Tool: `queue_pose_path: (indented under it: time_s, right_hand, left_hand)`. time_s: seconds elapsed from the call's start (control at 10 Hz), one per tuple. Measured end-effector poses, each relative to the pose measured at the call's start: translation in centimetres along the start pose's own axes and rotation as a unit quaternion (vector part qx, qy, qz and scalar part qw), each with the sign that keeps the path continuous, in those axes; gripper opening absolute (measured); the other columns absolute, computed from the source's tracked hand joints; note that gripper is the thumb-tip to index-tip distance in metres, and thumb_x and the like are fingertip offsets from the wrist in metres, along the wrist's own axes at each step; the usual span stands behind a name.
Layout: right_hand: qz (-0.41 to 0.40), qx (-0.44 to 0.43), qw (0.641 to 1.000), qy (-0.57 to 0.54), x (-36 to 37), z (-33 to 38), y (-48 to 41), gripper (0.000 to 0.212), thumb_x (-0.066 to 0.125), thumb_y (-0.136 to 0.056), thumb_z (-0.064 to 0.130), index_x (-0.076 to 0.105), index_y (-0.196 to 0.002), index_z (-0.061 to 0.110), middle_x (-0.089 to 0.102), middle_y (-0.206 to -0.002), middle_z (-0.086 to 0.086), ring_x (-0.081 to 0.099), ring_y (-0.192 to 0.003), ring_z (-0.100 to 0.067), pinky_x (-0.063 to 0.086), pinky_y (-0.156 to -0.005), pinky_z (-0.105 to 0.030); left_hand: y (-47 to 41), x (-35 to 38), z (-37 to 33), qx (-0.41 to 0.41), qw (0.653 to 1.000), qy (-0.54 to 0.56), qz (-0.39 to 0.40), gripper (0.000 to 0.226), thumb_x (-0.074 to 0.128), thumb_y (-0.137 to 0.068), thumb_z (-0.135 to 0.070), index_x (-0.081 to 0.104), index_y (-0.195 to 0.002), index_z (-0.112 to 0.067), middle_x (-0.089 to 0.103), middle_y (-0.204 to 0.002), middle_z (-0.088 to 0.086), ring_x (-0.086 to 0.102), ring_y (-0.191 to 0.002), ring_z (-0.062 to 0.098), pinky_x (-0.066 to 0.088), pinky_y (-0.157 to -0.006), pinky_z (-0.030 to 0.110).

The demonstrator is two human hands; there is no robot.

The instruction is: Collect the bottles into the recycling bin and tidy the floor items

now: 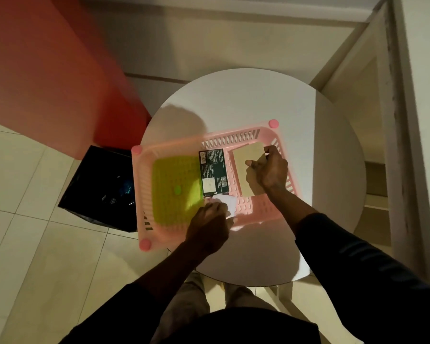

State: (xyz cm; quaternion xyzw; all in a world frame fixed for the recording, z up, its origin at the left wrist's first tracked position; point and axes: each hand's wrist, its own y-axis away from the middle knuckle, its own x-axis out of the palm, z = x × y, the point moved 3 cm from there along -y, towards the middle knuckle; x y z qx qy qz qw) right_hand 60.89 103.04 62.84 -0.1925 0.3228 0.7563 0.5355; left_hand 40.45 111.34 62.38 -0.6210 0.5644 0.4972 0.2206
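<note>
- Round white table (246,100): matte top, lit from above, standing on pale floor tiles; red block-shaped furniture (42,70) to the far left, pale cabinet (372,120) to the right.
- Pink plastic basket (233,139): shallow, rectangular, slotted walls, perforated floor, round knobs at the corners; sits on the table's left half, its left end overhanging the edge.
- Black-lined bin (97,184): on the floor just left of the table, below the basket's overhang; dark bag liner, bluish glints inside, contents too dim to identify as bottles.
- Yellow-green perforated tray (174,184): lies flat in the basket's left part, small green disc near its centre.
- Beige box (246,160): plain, flat, rectangular; in the basket's right part, tilted slightly, parallel to the dark box.
- Dark green box (212,172): printed text, barcode at the upper left corner, pale label panel lower down; lies flat in the basket's middle, between tray and beige box.
- Right hand (267,171): closed around the beige box, thumb at the box's far right edge, fingers curled over its top face.
- Left hand (209,225): at the basket's near rim, fingers pinching a small white paper or card (227,202) just below the dark green box; motion-blurred, exact finger placement unclear.
- Dark long sleeves on both arms.
</note>
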Motion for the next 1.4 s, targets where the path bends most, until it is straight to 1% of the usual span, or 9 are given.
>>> queue_pose_path:
  time_s: [0.2, 0.3, 0.4, 0.6, 0.7, 0.8, 0.9, 1.1, 1.4]
  right_hand:
    - [-0.004, 0.023, 1.000, 0.001, 2.3, 0.0, -1.8, 0.050, 0.080, -0.089, 0.019, 0.052, -0.128, 0.008, 0.072, -0.113, -0.013, 0.070, -0.102, -0.034, 0.059, -0.088, -0.045]
    - [0.003, 0.016, 0.999, 0.033, 2.8, -0.2, -2.3, 0.056, 0.082, -0.087, 0.022, 0.049, -0.130, 0.007, 0.070, -0.116, -0.014, 0.068, -0.104, -0.037, 0.059, -0.087, -0.044]
    - [0.023, -0.010, 0.996, 0.082, 3.0, -0.4, -2.3, 0.072, 0.085, -0.083, 0.023, 0.042, -0.139, 0.008, 0.064, -0.128, -0.015, 0.064, -0.112, -0.037, 0.057, -0.090, -0.044]
    - [0.015, -0.208, 0.938, 0.278, 3.3, -1.2, -0.1, 0.071, 0.081, -0.082, 0.032, 0.048, -0.137, 0.001, 0.054, -0.133, -0.026, 0.053, -0.117, -0.041, 0.053, -0.094, -0.049]
    - [0.094, -0.321, 0.872, 0.358, 3.8, -1.8, 1.0, 0.053, 0.072, -0.086, 0.030, 0.054, -0.128, 0.004, 0.057, -0.129, -0.023, 0.054, -0.118, -0.038, 0.052, -0.094, -0.045]
    - [0.133, -0.341, 0.827, 0.426, 4.0, -2.2, 1.3, 0.048, 0.062, -0.092, 0.034, 0.051, -0.131, 0.009, 0.054, -0.135, -0.018, 0.050, -0.124, -0.031, 0.049, -0.102, -0.040]
    - [0.144, -0.323, 0.828, 0.436, 4.0, -2.4, 1.1, 0.047, 0.060, -0.092, 0.035, 0.050, -0.132, 0.012, 0.052, -0.137, -0.015, 0.049, -0.125, -0.028, 0.048, -0.103, -0.038]
    - [0.089, -0.258, 0.903, 0.332, 2.3, -0.8, 2.0, 0.050, 0.073, -0.089, 0.028, 0.059, -0.130, 0.004, 0.058, -0.135, -0.022, 0.058, -0.117, -0.038, 0.055, -0.090, -0.045]
    - [0.000, -0.204, 0.950, 0.237, 0.2, -0.9, 4.5, 0.035, 0.074, -0.091, 0.024, 0.066, -0.122, 0.009, 0.065, -0.127, -0.018, 0.062, -0.110, -0.037, 0.057, -0.089, -0.046]
  left_hand:
    - [0.2, 1.2, 0.9, -0.018, 0.996, -0.012, 0.088, 0.087, 0.006, -0.095, -0.077, 0.053, -0.137, -0.016, 0.057, -0.145, 0.010, 0.061, -0.123, 0.025, 0.055, -0.100, 0.042]
    - [0.4, 1.6, 0.9, -0.041, 0.993, -0.022, 0.113, 0.098, 0.002, -0.092, -0.080, 0.048, -0.145, -0.013, 0.047, -0.158, 0.011, 0.054, -0.137, 0.030, 0.051, -0.109, 0.048]
    - [0.4, 1.8, 0.1, -0.075, 0.989, -0.022, 0.126, 0.096, 0.006, -0.092, -0.082, 0.051, -0.139, -0.011, 0.054, -0.150, 0.013, 0.060, -0.127, 0.031, 0.055, -0.101, 0.049]
    - [0.3, 1.5, -0.6, -0.098, 0.987, -0.035, 0.122, 0.083, 0.016, -0.100, -0.075, 0.053, -0.129, -0.008, 0.062, -0.127, 0.016, 0.065, -0.101, 0.028, 0.058, -0.084, 0.043]
    - [0.0, 1.1, -1.2, -0.109, 0.988, -0.009, 0.107, 0.074, 0.020, -0.102, -0.073, 0.055, -0.120, -0.010, 0.063, -0.109, 0.013, 0.065, -0.088, 0.026, 0.059, -0.080, 0.044]
    - [-0.1, 1.0, -1.4, -0.114, 0.989, -0.008, 0.092, 0.072, 0.023, -0.102, -0.072, 0.057, -0.117, -0.010, 0.063, -0.105, 0.011, 0.065, -0.084, 0.024, 0.058, -0.076, 0.041]
    - [-0.3, 1.2, -1.2, -0.110, 0.990, -0.016, 0.084, 0.071, 0.025, -0.103, -0.070, 0.059, -0.116, -0.009, 0.064, -0.103, 0.009, 0.065, -0.084, 0.023, 0.053, -0.072, 0.036]
    - [0.4, 0.5, -1.1, -0.065, 0.996, -0.057, 0.029, 0.066, 0.027, -0.106, -0.062, 0.056, -0.131, -0.008, 0.063, -0.131, 0.013, 0.060, -0.116, 0.028, 0.049, -0.101, 0.044]
    - [3.3, -1.7, 0.5, -0.062, 0.992, 0.044, -0.099, 0.051, 0.042, -0.106, -0.050, 0.069, -0.115, -0.008, 0.072, -0.115, 0.009, 0.066, -0.104, 0.022, 0.055, -0.089, 0.043]
